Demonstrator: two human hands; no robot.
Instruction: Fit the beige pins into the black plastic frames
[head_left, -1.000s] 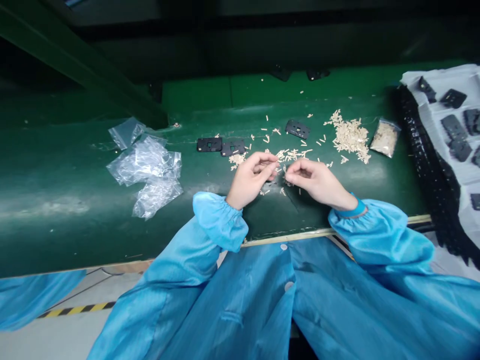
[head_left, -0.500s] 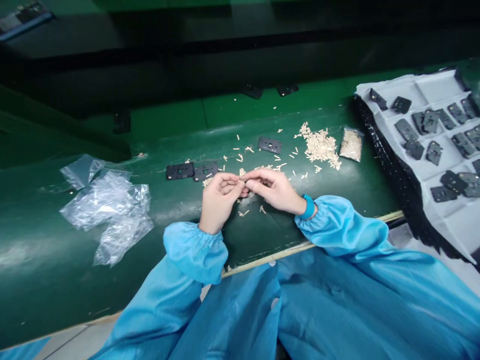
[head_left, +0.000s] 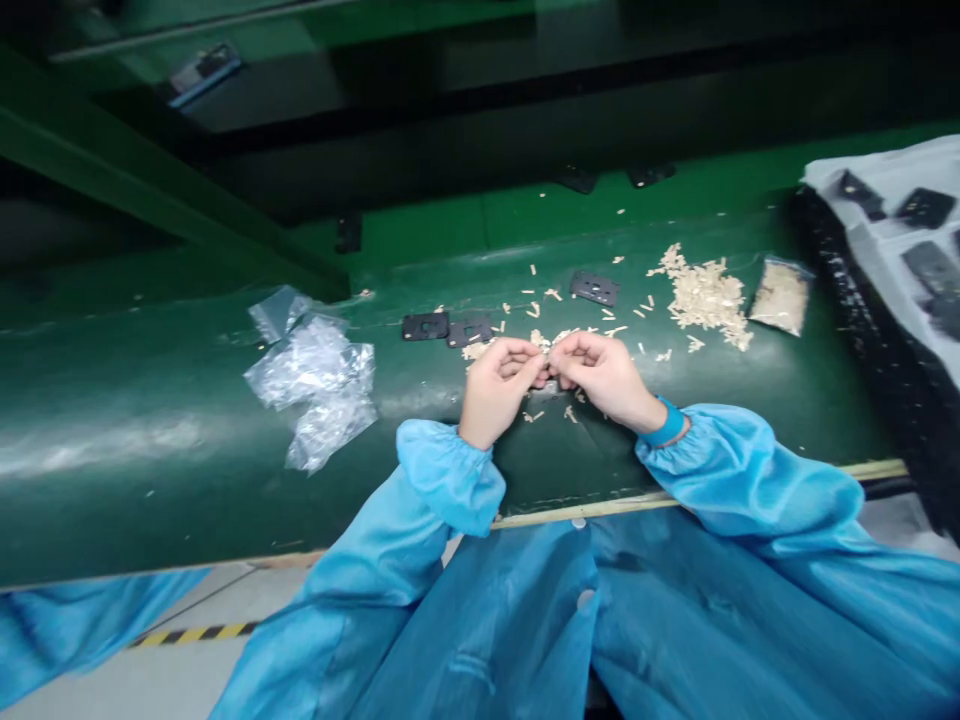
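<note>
Head view: the left hand (head_left: 491, 390) and the right hand (head_left: 604, 382) meet low over the green tabletop (head_left: 187, 490), their fingertips nearly touching. On both, the fingers are curled with the thumb brought in toward the forefinger; something small and pale shows where the tips come together, but it is too small to tell whether either hand grips it. Just below the fingertips sits a small greyish part, mostly hidden. Loose pale strips (head_left: 553, 294) are scattered around and beyond the hands, and a few lie nearer the person. More of them form a heap (head_left: 709, 300) to the right, with a clear bag (head_left: 782, 297) of pale pieces just beside it. Two black plates (head_left: 425, 327) lie end to end beyond the left hand, with strips near them; a single plate (head_left: 595, 289) lies beyond the right hand, apart from that pair. Crumpled clear plastic bags (head_left: 315, 370) lie together well to the left. At the right edge, dark parts (head_left: 926, 208) rest on a white lining (head_left: 847, 180). Two more dark pieces (head_left: 651, 176) lie at the far side, in shadow. A blue band (head_left: 666, 422) circles the right wrist, and loose blue sleeves (head_left: 450, 475) are gathered at both cuffs.
</note>
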